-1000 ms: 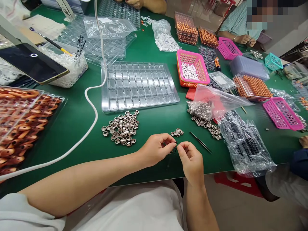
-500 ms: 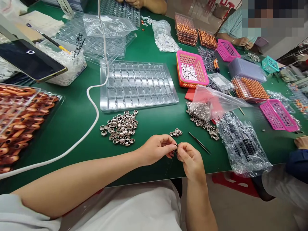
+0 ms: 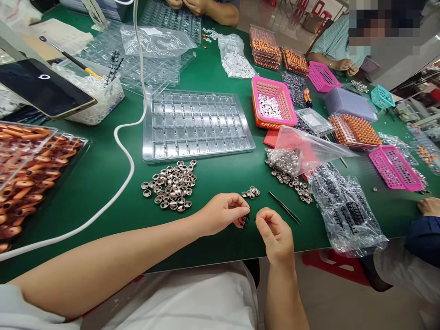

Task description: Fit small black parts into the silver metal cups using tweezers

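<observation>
Between the fingers of my left hand (image 3: 228, 211) is a small black plastic sprue strip (image 3: 245, 222) with short side prongs. My right hand (image 3: 274, 233) is pinched just to its right, a small gap away; a tiny dark bit shows at its fingertips, too small to name. Beyond my hands lies a small cluster of silver metal rings (image 3: 251, 192). Steel tweezers (image 3: 284, 207) rest on the green table to the right of them. A larger heap of silver rings (image 3: 172, 185) sits to the left, in front of a clear compartment tray (image 3: 199, 123).
A white cable (image 3: 129, 169) curves across the table at left, near a phone (image 3: 44, 89) on a stand and a tray of orange parts (image 3: 30, 178). Pink baskets (image 3: 292, 110), bags of rings (image 3: 283, 160) and black strips (image 3: 347, 211) lie right. Co-workers' hands (image 3: 345, 66) are across the table.
My hands have moved apart: the right has drawn slightly away to the right from the black strip, which stays in my left hand. The view has shifted a little.
</observation>
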